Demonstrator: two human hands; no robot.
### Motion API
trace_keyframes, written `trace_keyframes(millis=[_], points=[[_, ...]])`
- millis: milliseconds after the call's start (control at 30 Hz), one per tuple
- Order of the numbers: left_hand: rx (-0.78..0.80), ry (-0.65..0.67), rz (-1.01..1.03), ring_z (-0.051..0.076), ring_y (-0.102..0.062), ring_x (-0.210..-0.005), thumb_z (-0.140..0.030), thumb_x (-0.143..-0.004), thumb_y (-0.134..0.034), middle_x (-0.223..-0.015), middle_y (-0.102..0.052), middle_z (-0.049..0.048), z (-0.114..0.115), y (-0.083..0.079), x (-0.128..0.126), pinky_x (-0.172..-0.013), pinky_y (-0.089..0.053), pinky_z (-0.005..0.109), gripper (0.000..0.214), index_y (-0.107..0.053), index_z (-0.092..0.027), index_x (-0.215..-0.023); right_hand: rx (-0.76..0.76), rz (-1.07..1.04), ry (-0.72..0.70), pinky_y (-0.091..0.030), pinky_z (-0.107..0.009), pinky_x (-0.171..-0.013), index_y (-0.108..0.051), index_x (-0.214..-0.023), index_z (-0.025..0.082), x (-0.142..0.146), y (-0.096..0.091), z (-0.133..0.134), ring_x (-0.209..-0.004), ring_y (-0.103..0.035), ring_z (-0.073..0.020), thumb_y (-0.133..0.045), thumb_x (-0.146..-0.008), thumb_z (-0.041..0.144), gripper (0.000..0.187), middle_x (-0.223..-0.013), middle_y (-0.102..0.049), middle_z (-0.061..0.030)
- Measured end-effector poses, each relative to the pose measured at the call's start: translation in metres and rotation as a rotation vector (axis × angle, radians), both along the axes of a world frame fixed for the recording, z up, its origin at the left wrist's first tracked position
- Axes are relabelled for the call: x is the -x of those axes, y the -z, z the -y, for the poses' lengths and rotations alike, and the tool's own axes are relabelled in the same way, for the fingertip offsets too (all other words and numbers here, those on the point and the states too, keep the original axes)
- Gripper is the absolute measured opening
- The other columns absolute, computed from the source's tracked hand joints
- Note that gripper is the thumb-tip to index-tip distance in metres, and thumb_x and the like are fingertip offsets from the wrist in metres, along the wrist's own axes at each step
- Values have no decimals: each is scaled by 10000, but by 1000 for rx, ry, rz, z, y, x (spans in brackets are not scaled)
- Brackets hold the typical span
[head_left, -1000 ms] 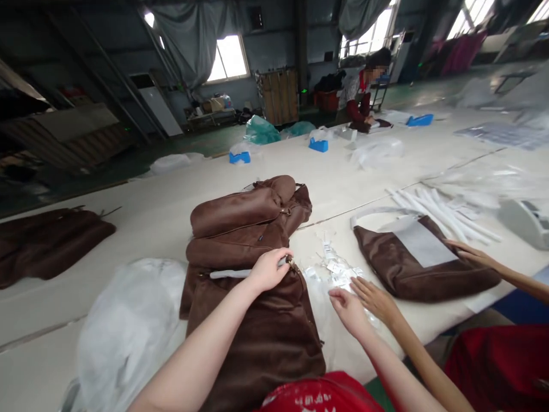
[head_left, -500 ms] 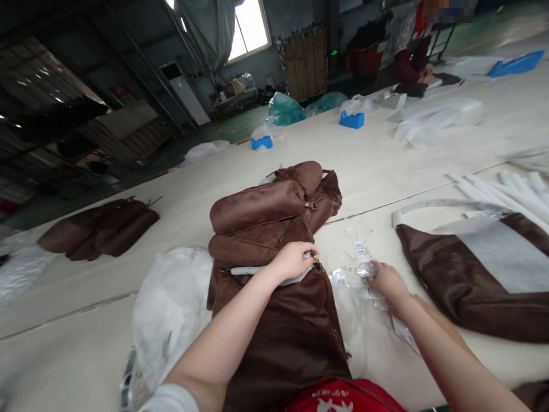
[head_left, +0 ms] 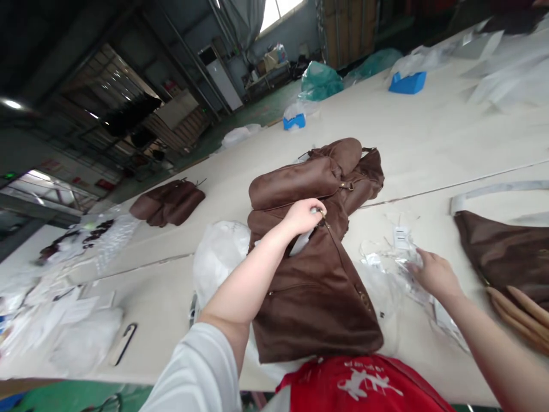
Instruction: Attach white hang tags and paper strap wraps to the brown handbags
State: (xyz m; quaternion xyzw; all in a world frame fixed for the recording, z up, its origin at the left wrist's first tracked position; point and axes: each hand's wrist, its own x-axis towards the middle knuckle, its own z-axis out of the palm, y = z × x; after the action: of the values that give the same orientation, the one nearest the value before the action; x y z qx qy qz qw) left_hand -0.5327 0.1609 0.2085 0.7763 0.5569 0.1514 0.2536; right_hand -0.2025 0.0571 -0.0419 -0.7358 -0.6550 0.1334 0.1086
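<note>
Head view, swung left since a second ago. Left hand (head_left: pixel 302 216) as before, fingers pinched shut on top corner of flat brown suede-like bag (head_left: pixel 317 297), lying on pale surface (head_left: pixel 429 149) just below stack of matching brown bags (head_left: pixel 295 182). Right hand (head_left: pixel 435 274) shifted rightward onto heap of clear plastic packets with white tags (head_left: pixel 392 252); grip there impossible to tell. Co-worker's fingertips (head_left: pixel 514 313) cut off at right edge, beside another brown bag (head_left: pixel 497 257), half out of frame.

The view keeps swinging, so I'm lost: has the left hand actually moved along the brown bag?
No. The left hand stays at the zipper pull of the brown bag; only the view shifted.
</note>
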Motion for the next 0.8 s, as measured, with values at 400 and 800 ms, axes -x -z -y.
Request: trace_keyframes(millis=[400, 800], points=[[31, -236, -172, 119, -578, -524, -231, -809, -574, -673, -648, 23, -36, -39, 21, -612, -499, 223, 149, -697, -166, -864, 20, -695, -106, -442, -421, -1005, -528, -1262, 160, 106, -98, 36, -1138, -580, -287, -505, -799, 617, 651, -1254, -604, -137], [46, 65, -116, 80, -569, -535, -111, -716, -555, -893, -660, 20, -14, -67, 38, -491, -464, 170, 269, -664, -165, -955, -153, -526, -116, -449, -438, -969, -516, -1259, 138, 124, -62, 48, -1116, -594, -313, -547, -805, 520, 594, -1223, -616, -171]])
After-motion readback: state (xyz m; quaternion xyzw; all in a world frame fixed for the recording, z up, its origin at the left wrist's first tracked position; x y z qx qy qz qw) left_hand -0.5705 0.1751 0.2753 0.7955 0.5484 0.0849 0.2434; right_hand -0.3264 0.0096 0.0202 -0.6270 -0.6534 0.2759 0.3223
